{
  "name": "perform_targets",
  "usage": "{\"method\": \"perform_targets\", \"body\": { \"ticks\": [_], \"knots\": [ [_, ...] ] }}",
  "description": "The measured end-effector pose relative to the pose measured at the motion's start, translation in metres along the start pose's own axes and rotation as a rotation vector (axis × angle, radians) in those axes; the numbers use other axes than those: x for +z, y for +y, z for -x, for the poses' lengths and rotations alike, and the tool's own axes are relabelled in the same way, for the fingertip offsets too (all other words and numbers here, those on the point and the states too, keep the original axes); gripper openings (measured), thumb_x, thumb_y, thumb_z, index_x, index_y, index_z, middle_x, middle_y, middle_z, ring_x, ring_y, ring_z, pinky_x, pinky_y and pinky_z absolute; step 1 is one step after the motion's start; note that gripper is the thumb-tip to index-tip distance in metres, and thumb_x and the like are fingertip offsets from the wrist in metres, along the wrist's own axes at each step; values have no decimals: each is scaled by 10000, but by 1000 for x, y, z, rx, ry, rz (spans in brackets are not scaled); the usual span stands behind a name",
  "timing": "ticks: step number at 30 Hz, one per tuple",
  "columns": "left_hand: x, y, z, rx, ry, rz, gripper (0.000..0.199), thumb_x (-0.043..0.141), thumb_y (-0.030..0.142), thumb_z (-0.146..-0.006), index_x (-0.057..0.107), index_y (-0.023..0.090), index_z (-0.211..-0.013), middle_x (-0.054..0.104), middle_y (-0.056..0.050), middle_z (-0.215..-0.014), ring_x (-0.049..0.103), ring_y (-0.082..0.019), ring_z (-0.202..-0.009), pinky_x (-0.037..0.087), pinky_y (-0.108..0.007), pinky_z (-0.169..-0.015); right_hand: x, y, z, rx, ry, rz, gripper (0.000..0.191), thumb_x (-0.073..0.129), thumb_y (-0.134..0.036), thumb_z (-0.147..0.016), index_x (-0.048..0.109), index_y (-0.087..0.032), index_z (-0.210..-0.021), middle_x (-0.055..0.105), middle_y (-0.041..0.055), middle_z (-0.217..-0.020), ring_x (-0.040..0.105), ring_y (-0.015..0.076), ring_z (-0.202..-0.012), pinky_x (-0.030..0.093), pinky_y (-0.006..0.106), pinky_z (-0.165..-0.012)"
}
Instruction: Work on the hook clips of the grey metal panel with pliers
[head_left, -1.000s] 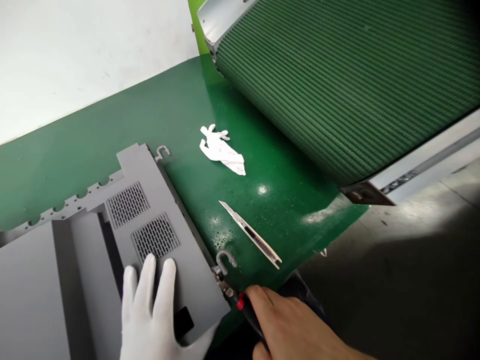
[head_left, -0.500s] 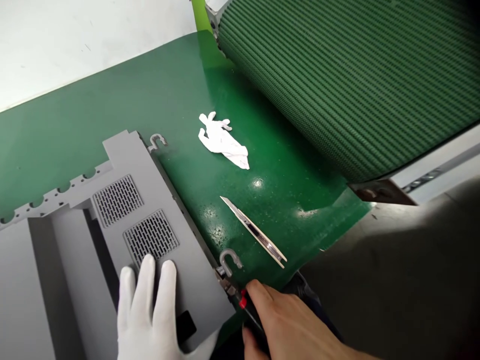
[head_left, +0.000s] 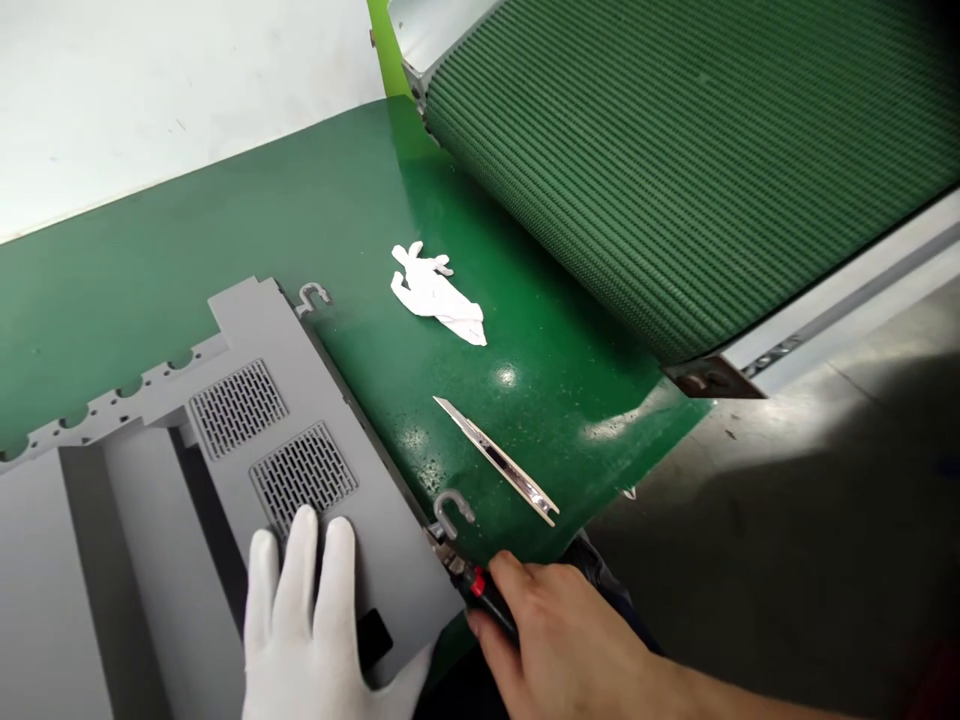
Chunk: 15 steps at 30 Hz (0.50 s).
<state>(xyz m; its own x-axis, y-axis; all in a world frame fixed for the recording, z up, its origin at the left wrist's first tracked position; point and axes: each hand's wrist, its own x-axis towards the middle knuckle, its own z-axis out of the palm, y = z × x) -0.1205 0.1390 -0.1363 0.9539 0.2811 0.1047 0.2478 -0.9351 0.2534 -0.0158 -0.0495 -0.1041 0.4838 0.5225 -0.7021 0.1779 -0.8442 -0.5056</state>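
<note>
Green counter (head_left: pixel 187 235) under everything, ribbed conveyor belt (head_left: pixel 697 180) upper R, grey floor (head_left: pixel 810 440) at lower R. Grey panel (head_left: pixel 322 385) lies at lower L of view w/ 2 slotted vents and 2 hooks on its R edge: far hook (head_left: pixel 304 302) & near hook (head_left: pixel 450 495). L hand (head_left: pixel 304 630), white-gloved, rests flat on panel by the nearer vent, fingers apart, gripping nothing. R hand (head_left: pixel 559 620), bare, is clamped round handles of red/black cutters (head_left: pixel 491 603); their tip sits at base of near hook, by panel corner. Can't tell if cutter jaws are closed. Loose glove (head_left: pixel 439 295) & utility knife (head_left: pixel 502 465) lie on counter, R of panel. Step in hand: prob. snipping near hook at its base. Next move calls for a firm squeeze, tip tight to the edge, L hand bracing panel.
</note>
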Motion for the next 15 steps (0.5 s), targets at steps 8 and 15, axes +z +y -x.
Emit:
{"method": "perform_targets", "body": {
  "ticks": [8,15],
  "knots": [
    [0,-2,-3,4,6,-6,974,632,395,-882,119,205,-1688,262,-218,-1730,75,-472,-1636,345,-764,-1216,-5,-1,1,-59,37,-25,277,455,-295,-979,677,-164,-1080,773,153,-1010,743,341,-937,483,402,-782],
    [-2,3,-5,-4,29,-4,914,579,443,-922,127,209,-1682,313,-242,-1697,134,-493,-1621,367,-783,-1193,-13,4,3,-78,136,-95,298,468,-372,-996,704,-193,-965,770,133,-932,722,262,-831,452,345,-712]
  ]
}}
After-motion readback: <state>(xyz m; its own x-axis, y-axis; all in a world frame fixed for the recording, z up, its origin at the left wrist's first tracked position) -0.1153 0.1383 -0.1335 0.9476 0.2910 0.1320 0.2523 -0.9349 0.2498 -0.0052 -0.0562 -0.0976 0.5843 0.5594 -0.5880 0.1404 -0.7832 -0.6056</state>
